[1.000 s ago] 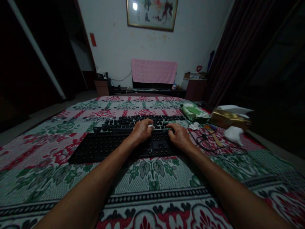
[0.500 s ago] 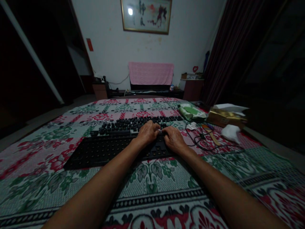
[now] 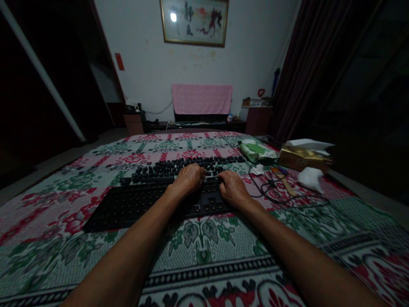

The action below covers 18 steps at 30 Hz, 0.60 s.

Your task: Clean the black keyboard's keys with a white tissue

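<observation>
steady keyboard base [image 3: 123,207], lying nearer than loose keycaps [image 3: 153,170], with right hand [image 3: 234,187], fingers half-curled at far edge, cannot tell if gripping; wipe lightly with left hand [image 3: 189,178], curled in, apparently around white scrap [image 3: 203,174].

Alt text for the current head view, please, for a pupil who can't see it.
A left hand and right hand are at a black keyboard with bare sockets; loose keys lie just beyond it on a flowered cloth. To the right are a cable, a white wad, a green packet and a gold box.
</observation>
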### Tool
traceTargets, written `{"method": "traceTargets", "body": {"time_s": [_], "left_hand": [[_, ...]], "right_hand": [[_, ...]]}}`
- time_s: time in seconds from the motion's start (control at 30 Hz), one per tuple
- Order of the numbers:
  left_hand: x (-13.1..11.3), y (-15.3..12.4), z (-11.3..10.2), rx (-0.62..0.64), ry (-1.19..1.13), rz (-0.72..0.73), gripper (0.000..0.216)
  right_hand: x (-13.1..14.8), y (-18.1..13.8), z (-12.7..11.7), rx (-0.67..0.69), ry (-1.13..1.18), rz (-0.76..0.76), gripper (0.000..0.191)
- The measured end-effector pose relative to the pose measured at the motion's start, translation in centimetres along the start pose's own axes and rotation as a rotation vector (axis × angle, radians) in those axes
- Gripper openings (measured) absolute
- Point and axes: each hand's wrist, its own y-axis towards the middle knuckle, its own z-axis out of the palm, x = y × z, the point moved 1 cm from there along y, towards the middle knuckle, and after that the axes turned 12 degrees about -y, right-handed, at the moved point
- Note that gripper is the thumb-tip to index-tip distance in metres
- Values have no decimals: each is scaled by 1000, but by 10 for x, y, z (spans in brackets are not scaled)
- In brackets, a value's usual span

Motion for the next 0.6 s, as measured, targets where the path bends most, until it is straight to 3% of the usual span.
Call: {"method": "traceTargets", "body": {"time_s": [0.1,0.23,0.47,0.6], "left_hand": [[-6,1,12,-73,-11,40,28],[-11,3,26,-75,-3,73,31],[5,5,2,90,-56,28,24],[4,3,0,13,-45,9,26]], "right_hand": [[0,0,1,1,-3,-9,29],[-1,1,1,1,3,-19,29],[1,-1,0,-11,0,-30,30],[2,-1,-1,-9,-20,-24,30]]}}
